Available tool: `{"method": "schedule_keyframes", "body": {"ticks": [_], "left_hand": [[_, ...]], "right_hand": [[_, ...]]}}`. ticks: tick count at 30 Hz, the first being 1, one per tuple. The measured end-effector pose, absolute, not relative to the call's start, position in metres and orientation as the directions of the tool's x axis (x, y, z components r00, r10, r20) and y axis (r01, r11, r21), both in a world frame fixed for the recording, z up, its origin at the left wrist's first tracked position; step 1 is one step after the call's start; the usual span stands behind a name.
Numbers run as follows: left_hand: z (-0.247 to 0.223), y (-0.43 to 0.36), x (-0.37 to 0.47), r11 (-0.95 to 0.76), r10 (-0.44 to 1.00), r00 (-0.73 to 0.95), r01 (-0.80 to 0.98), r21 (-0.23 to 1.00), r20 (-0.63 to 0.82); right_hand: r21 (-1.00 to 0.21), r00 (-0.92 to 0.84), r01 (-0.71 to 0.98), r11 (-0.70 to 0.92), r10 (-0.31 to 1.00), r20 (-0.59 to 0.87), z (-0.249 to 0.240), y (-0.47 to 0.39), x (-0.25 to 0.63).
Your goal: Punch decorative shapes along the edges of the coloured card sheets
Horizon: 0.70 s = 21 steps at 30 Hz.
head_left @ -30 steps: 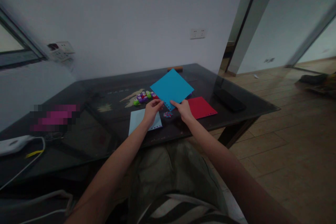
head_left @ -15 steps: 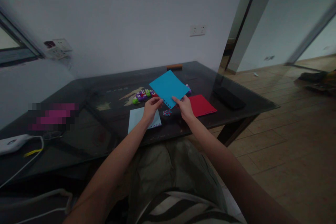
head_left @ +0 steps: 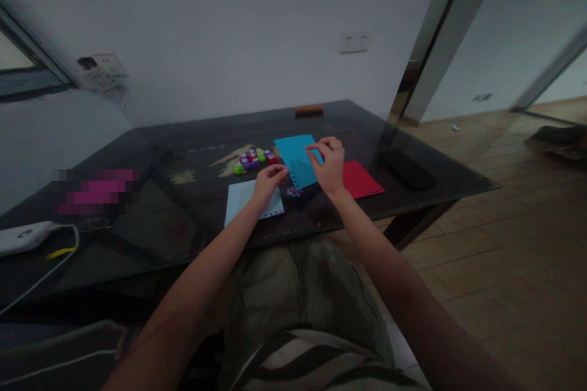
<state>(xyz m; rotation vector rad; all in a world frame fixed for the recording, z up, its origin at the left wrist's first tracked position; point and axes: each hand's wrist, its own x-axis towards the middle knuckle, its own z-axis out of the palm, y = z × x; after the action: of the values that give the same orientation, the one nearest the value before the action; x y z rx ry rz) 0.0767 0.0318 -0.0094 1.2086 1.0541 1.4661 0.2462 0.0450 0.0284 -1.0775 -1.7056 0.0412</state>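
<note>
Tabletop below, my left hand is pinching the blue loose-leaf sheet leftward, my right hand hovering opposite, fingertips slightly apart.

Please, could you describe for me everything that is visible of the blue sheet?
The blue sheet looks thin and plain, perhaps paper or card, with straight edges and a row of small dark holes at its lower left edge. The left hand pinches it near these holes. It slants over the table, between the pale sheet and the red sheet. The right hand hides its right part; I cannot tell if they touch.
</note>
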Motion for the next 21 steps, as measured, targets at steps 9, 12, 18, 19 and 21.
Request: {"method": "schedule_keyframes", "body": {"ticks": [9,12,18,19,21], "left_hand": [[-0.014,0.034,0.075,-0.209,0.978,-0.026,-0.138,0.968,0.207],[-0.014,0.034,0.075,-0.214,0.977,-0.033,-0.131,0.968,0.212],[-0.012,0.033,0.076,-0.225,0.974,-0.037,-0.107,0.968,0.222],[-0.011,0.033,0.076,-0.224,0.974,-0.037,-0.107,0.969,0.221],[-0.011,0.032,0.076,-0.220,0.975,-0.035,-0.101,0.970,0.217]], "right_hand": [[-0.556,-0.487,0.463,0.691,0.722,0.491,0.039,0.063,0.238],[-0.538,-0.510,0.475,0.697,0.716,0.477,0.043,0.064,0.237],[-0.480,-0.516,0.558,0.676,0.736,0.437,0.050,0.064,0.236],[-0.482,-0.516,0.561,0.673,0.740,0.432,0.051,0.063,0.236],[-0.495,-0.506,0.560,0.665,0.747,0.431,0.049,0.063,0.236]]}}
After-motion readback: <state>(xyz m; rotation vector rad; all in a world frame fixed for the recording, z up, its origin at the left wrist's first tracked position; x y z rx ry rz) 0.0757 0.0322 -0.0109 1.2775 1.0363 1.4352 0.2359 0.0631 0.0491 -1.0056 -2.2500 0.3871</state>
